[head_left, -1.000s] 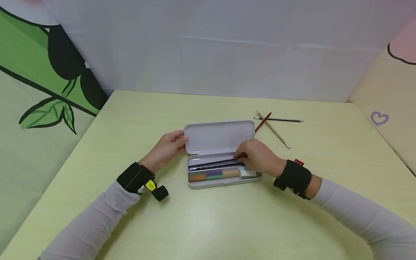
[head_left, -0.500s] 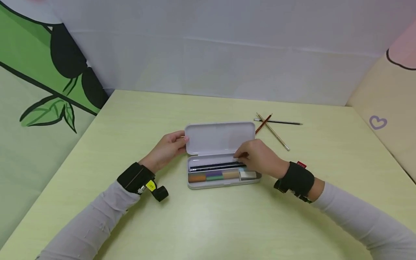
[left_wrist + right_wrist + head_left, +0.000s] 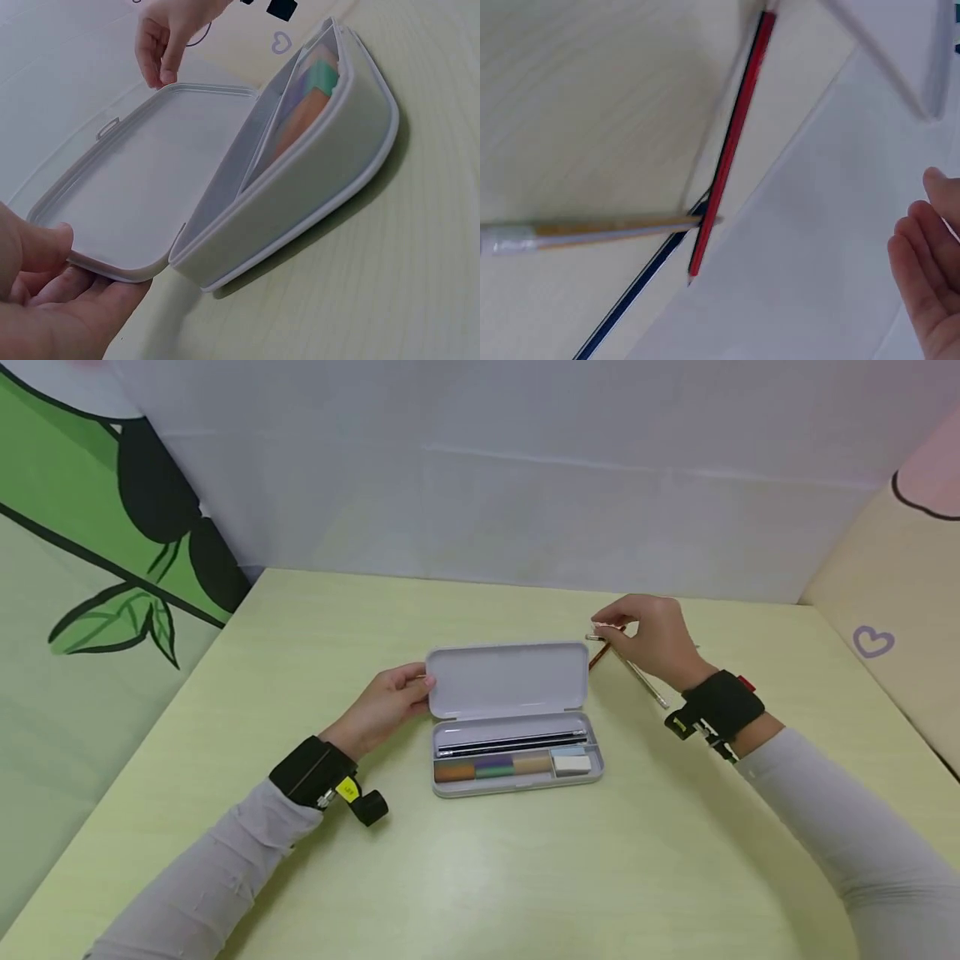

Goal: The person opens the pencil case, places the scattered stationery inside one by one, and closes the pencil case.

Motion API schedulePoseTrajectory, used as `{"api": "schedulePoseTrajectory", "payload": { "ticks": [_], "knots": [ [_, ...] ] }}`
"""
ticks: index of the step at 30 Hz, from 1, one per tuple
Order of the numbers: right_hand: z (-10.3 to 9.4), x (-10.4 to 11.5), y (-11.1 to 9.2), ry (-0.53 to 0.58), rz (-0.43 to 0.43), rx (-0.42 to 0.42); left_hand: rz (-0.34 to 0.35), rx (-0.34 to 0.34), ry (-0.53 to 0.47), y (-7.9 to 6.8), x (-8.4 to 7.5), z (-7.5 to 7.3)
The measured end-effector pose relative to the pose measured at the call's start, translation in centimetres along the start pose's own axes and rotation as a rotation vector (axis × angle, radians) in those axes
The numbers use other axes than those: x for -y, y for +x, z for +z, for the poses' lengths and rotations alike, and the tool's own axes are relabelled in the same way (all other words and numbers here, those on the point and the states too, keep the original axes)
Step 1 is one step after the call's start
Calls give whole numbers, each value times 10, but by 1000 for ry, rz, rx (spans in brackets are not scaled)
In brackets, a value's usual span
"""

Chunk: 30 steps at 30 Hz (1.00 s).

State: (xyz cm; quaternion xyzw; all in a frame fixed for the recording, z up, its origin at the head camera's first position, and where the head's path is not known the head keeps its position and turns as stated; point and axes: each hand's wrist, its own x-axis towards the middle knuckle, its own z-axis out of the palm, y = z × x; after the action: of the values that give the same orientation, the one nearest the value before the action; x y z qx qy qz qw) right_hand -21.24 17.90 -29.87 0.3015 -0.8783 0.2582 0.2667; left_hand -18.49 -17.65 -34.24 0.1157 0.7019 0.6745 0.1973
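My left hand (image 3: 382,706) grips the left edge of the raised lid (image 3: 510,681) of a white pencil case (image 3: 322,180), thumb on the inner face and fingers behind. Dark pencils (image 3: 510,744) lie in the case's rear compartment. Beyond the lid's right side, my right hand (image 3: 660,639) hovers over loose pencils with its fingers relaxed and nothing visibly held. Those are a red pencil (image 3: 733,127), a gold-coloured pencil (image 3: 607,234) with a metal end, and a dark pencil (image 3: 637,285), crossing one another. In the head view the hand hides part of them.
The case's front compartment holds orange (image 3: 455,772), green (image 3: 495,770), purple and tan pieces, with a white eraser (image 3: 572,766) at its right end. The pale wooden table (image 3: 480,877) meets a white back wall (image 3: 480,510) and painted side panels.
My right hand has left the case, where the dark pencils now lie side by side, and moved up and right over the loose pencils. My left hand stays on the lid.
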Motion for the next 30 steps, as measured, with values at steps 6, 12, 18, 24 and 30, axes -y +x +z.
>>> {"api": "schedulePoseTrajectory", "payload": {
  "ticks": [6, 12, 18, 24, 30],
  "knots": [
    [10, -34, -8, -18, 7, 261, -6, 2, 4, -1, 3, 0],
    [21, -49, -13, -40, -11, 422, -9, -3, -4, -2, 4, 2],
    [29, -55, -12, -36, -5, 465, -14, -5, -3, -2, 2, 2],
    [32, -55, -9, -56, -32, 457, -3, -2, 8, -2, 0, 1],
    [22, -51, 2, -99, -39, 406, 0, 0, 11, -3, 0, 1]
  ]
}}
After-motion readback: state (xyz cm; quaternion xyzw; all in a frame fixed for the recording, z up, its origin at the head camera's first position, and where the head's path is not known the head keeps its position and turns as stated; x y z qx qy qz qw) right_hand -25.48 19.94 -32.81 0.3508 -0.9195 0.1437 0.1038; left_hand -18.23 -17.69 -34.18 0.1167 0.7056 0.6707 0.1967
